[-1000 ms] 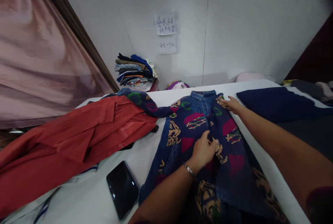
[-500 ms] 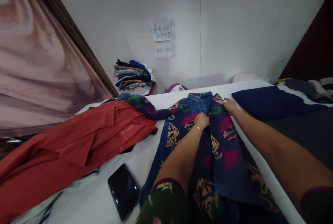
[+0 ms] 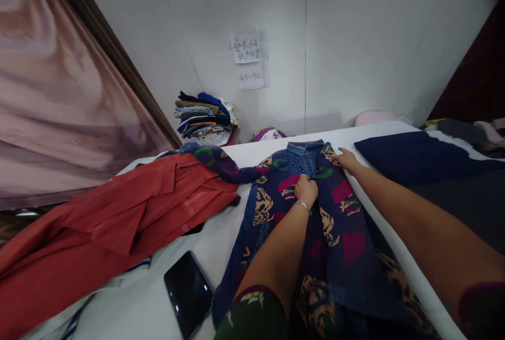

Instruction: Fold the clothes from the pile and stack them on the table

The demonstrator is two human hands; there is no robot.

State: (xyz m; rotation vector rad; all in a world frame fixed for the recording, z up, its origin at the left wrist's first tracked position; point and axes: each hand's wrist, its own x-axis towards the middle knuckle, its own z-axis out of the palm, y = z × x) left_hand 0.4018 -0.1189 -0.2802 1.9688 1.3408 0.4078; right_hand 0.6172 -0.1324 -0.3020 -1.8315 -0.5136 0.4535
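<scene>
A dark blue long-sleeved shirt point(image 3: 268, 192) with tan, magenta and green patterns and a denim collar lies front up. My left hand point(image 3: 306, 191), with a bracelet at the wrist, is closed on the cloth at the upper front, below the collar. At the shoulder edge on the right, my right hand point(image 3: 344, 160) pinches the cloth, one fingertip held apart from it. One sleeve runs down along the front. The other stretches left, and its end lies by a red garment point(image 3: 114, 219).
A black phone point(image 3: 188, 292) lies on the white table point(image 3: 224, 229), left of the shirt. Dark folded clothing point(image 3: 418, 158) is at the right. Behind stands a stack of folded clothes point(image 3: 205, 116) near the wall with paper signs point(image 3: 250, 48).
Fingers of my right hand have spread slightly at the shoulder edge. My left hand stays closed on the shirt front, almost unmoved. The whole view has shifted a little.
</scene>
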